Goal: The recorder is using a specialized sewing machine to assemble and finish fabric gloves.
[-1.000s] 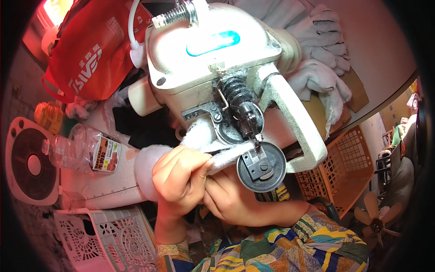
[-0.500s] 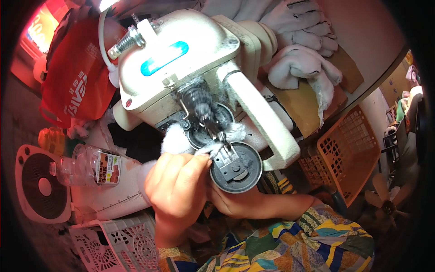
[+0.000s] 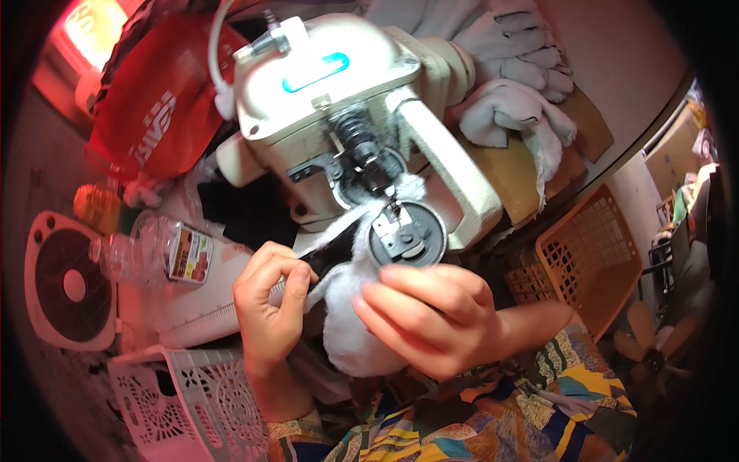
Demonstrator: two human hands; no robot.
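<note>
A cream-coloured fur sewing machine [image 3: 331, 115] stands before me, with two toothed metal discs at its sewing point. A white fluffy fabric piece [image 3: 348, 327] hangs at the front disc [image 3: 431, 245], and a narrow strip of it runs up to between the discs. My left hand [image 3: 269, 300] is closed, pinching the fabric's edge between thumb and bent fingers, left of the discs. Just below the front disc, my right hand [image 3: 431, 316] grips the fabric's right side. Its thumb is hidden.
White fluffy glove-shaped pieces [image 3: 512, 108] lie at the back right on cardboard. An orange crate [image 3: 589, 262] stands right, a white openwork basket [image 3: 208, 400] lower left. A box fan [image 3: 73, 285], clear plastic jar [image 3: 154, 246] and red bag [image 3: 165, 115] are on the left.
My left hand has moved away from the discs, down and left. My right hand has come out from beneath the front disc, and more fabric shows. The whole view has shifted slightly.
</note>
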